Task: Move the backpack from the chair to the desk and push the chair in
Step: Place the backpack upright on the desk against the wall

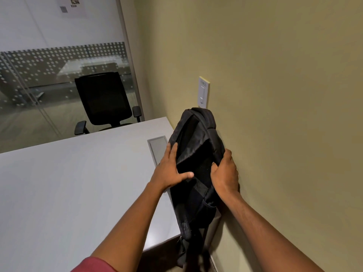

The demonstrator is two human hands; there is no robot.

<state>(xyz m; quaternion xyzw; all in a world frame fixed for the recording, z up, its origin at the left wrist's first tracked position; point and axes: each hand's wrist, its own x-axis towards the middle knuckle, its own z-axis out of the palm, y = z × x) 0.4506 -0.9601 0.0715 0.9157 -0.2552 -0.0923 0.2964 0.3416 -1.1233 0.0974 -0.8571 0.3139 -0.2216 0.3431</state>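
At the right edge of the pale grey surface (68, 183), hard against the olive wall (284, 95), a black backpack (198, 146) stands nearly upright, its top leaning toward the wall just below a white wall switch (203, 92). Its lower end hangs past the near corner of the surface, straps dangling. The left hand (169, 169) presses on the backpack's left side, fingers spread flat and thumb across the fabric, a wide grip. The right hand (225, 171) clutches the right side, fingers curled into a fold of the fabric, a closed grip on the backpack. A grey cable hatch (157, 148) is set into the surface just left of the backpack. At the far side of the surface stands a black office chair (104, 101), in front of a dotted glass partition (29, 75).
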